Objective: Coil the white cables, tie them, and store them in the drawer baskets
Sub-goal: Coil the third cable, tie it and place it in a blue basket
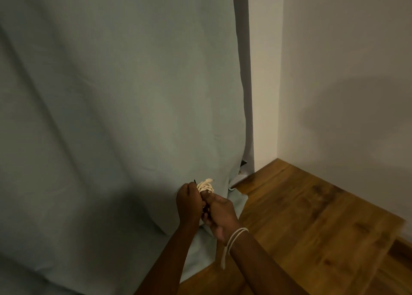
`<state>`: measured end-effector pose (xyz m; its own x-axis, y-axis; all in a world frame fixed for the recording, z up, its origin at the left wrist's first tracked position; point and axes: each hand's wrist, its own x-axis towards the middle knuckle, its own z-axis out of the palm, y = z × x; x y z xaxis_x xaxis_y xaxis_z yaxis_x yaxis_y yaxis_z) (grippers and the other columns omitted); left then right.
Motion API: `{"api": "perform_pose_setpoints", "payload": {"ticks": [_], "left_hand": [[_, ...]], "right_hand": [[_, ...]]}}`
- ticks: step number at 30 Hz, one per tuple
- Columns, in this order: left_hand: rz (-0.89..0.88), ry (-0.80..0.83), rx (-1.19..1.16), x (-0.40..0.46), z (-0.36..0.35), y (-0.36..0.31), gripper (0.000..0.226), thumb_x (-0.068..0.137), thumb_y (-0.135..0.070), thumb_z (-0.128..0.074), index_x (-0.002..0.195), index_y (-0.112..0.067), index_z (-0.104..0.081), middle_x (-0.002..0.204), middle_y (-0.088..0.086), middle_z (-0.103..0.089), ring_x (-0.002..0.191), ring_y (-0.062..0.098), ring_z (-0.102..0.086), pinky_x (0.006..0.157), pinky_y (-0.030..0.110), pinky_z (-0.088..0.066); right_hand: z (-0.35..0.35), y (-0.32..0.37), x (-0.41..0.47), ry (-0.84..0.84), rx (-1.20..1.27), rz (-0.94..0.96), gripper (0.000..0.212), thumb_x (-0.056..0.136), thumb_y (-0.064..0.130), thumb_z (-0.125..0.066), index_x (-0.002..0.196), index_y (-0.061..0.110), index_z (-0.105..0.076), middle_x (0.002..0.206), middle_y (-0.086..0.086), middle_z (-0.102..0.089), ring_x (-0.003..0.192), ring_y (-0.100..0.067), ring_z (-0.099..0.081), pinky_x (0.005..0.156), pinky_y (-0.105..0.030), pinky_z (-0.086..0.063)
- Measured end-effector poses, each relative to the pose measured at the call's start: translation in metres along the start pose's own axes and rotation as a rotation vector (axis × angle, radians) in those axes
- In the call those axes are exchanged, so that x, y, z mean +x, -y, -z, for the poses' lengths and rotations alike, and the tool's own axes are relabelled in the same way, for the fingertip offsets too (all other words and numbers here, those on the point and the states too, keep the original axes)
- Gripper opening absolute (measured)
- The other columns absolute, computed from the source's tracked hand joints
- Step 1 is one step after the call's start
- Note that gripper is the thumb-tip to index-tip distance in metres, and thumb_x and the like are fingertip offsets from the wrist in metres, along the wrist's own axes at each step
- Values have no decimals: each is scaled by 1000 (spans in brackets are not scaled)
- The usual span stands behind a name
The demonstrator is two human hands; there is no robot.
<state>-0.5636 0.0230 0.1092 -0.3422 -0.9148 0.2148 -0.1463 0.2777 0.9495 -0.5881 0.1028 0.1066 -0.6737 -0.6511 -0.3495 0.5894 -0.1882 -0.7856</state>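
A small coil of white cable sticks up between my two hands, low and centre in the head view. My left hand is closed around the coil's left side, and a thin black tie end pokes up just above its fingers. My right hand grips the coil's lower part from the right, fingers curled tight. A white cord is looped around my right wrist, one end hanging down. No drawer or basket is in view.
A large pale green cloth hangs in front of me, covering whatever is behind it and spilling onto the floor. A wooden floor lies to the right, meeting white walls in a corner.
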Motion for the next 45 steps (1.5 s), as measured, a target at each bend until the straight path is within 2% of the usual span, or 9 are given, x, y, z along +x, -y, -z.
{"api": "perform_pose_setpoints", "payload": {"ticks": [4, 12, 17, 22, 27, 32, 35, 39, 45], "left_hand": [[-88, 35, 28, 0, 5, 5, 35, 94, -4, -46, 61, -13, -46, 62, 5, -53, 62, 25, -49, 56, 32, -37], [-122, 89, -28, -1, 13, 10, 27, 96, -9, -47, 73, -17, -56, 76, 7, -65, 72, 22, -62, 64, 35, -50], [-128, 45, -19, 4, 21, 8, 20, 98, -9, -47, 82, -7, -59, 81, 11, -64, 75, 25, -61, 61, 27, -47], [-142, -76, 60, 9, 28, 1, 21, 100, -12, -46, 95, 1, -61, 84, 8, -60, 78, 21, -57, 56, 7, -36], [-192, -51, 29, 5, 33, 0, 17, 100, -10, -48, 91, -4, -62, 81, 4, -61, 71, 13, -56, 59, 3, -41], [-204, 22, 11, 1, 37, 7, 16, 99, -12, -50, 85, -11, -59, 78, 1, -62, 70, 5, -58, 58, 10, -43], [-192, 79, -60, 0, 37, 8, 14, 99, -16, -50, 92, -11, -62, 85, 2, -67, 78, 8, -63, 62, 7, -47], [-171, 118, -143, -3, 35, 7, 15, 99, -18, -51, 96, -12, -64, 91, 3, -69, 84, 12, -67, 66, 11, -51], [-176, 158, -209, -11, 35, -3, 13, 98, -20, -53, 98, -19, -66, 92, -4, -71, 83, 3, -68, 68, 10, -51]], "right_hand": [[-1, -3, 9, 57, 69, -80, 21, 98, 20, -57, 85, 8, -68, 58, -3, -56, 47, -14, -41, 47, -26, -29], [-4, 7, 7, 110, 102, -190, 12, 98, 11, -56, 92, 6, -65, 61, -4, -55, 39, -6, -45, 34, -17, -34], [-7, 14, -6, 166, 128, -194, 12, 95, 3, -57, 97, -3, -67, 70, -9, -64, 57, -10, -55, 44, -16, -48], [-10, 12, -20, 88, 85, 123, 11, 89, -1, -66, 95, -6, -74, 88, -19, -76, 80, -22, -72, 81, -30, -60], [-15, 20, -22, 179, -43, 326, 12, 87, 1, -68, 94, -3, -76, 93, -19, -76, 86, -23, -73, 86, -31, -59], [-6, 24, -10, 192, -337, 489, 21, 82, -6, -71, 99, 6, -75, 89, -18, -77, 83, -26, -74, 77, -32, -61], [-6, 26, -5, 161, -267, 426, 18, 84, -2, -71, 100, 3, -76, 89, -19, -76, 77, -27, -71, 78, -37, -61], [-11, 30, -7, 93, -45, 231, 15, 91, -1, -59, 90, -3, -74, 66, -9, -65, 54, -13, -55, 58, -24, -53], [-13, 38, -9, 65, -73, 250, 22, 90, 3, -61, 69, 8, -65, 62, -8, -55, 51, -13, -50, 51, -23, -47]]}}
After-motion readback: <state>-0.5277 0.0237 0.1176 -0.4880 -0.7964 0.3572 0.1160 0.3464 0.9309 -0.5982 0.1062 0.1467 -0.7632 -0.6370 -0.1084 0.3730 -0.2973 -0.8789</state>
